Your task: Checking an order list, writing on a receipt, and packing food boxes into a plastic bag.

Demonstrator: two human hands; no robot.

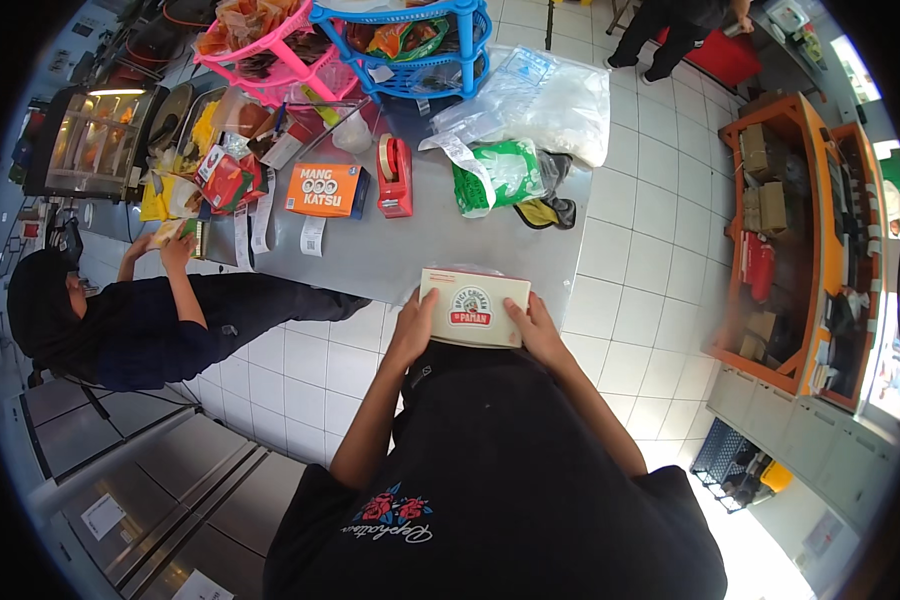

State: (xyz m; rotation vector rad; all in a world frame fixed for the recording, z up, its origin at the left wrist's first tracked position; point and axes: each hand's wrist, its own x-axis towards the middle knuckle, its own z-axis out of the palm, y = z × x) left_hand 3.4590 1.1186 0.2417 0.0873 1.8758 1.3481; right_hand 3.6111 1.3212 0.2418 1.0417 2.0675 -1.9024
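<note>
A closed cream cardboard food box point(450, 294) with a printed chicken logo is held level between my two hands, just past the near edge of the steel table point(360, 262). My left hand point(414, 330) grips its left end, thumb on top. On the right end sits my right hand point(534, 324), its thumb also on the lid. Clear plastic shows behind the box's far edge. Farther in on the tabletop stand an orange printed carton point(324, 190) and a red tape dispenser point(395, 180). A green plastic pack point(506, 176) lies to the right under a paper receipt strip point(461, 157).
At the left, a co-worker point(135, 322) handles a wrapped item beside the table. Pink point(322, 75) and blue point(465, 52) basket racks hold packets at the back. A large bag of clear plastic point(562, 105) lies at the far right corner. An orange cabinet point(787, 240) stands right.
</note>
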